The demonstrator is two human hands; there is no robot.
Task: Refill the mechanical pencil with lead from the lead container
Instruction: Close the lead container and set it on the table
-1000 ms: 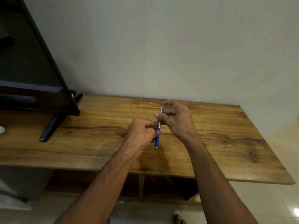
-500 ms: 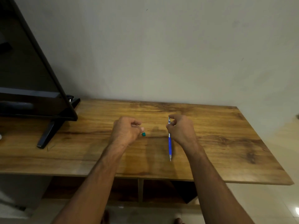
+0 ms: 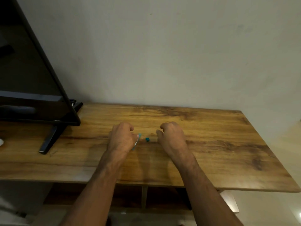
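My left hand (image 3: 121, 139) hovers low over the wooden table (image 3: 219, 144) and pinches a thin, see-through teal lead container (image 3: 135, 143), which slants down from the thumb and is blurred. A small teal cap (image 3: 147, 139) lies on the table between my hands. My right hand (image 3: 171, 137) is just right of the cap, knuckles up, fingers curled toward the table. The blue mechanical pencil is not visible; whether it lies under the right hand cannot be told.
A black flat screen (image 3: 29, 88) on a black stand foot (image 3: 48, 141) fills the table's left end. The wall runs right behind the table. Open shelf compartments (image 3: 143, 198) sit under the tabletop, and a white object (image 3: 1, 141) is at the far left edge.
Both hands separated and dropped toward the table. The teal cap, in my left fingers half a second ago, now lies on the table. The pencil left view, and the container shows in my left hand.
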